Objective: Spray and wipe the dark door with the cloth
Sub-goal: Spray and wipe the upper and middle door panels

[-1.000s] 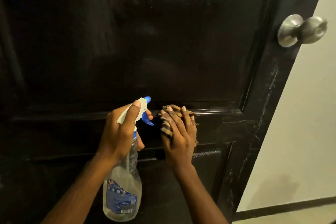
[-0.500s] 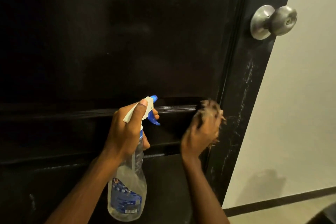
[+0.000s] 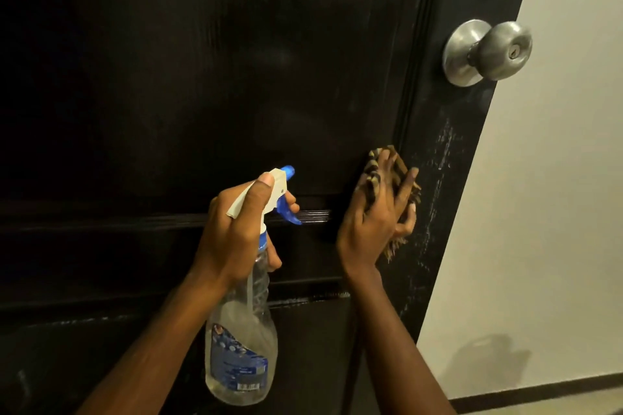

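The glossy dark door (image 3: 209, 84) fills most of the view, with wet streaks near its top. My left hand (image 3: 232, 232) grips the neck of a clear spray bottle (image 3: 241, 344) with a white head and blue trigger, nozzle facing the door. My right hand (image 3: 379, 216) presses a brown striped cloth (image 3: 372, 175) flat on the door at the lower right corner of the upper panel, beside the vertical moulding. Most of the cloth is hidden under my fingers.
A round silver door knob (image 3: 488, 52) sticks out at the door's right edge, above my right hand. White scuff marks (image 3: 445, 145) run down the door's right stile. A pale wall (image 3: 546, 212) with a dark skirting lies to the right.
My right hand has slid the cloth to the right along the panel ledge and then slightly up at the panel corner. The left hand and bottle have stayed roughly in place.
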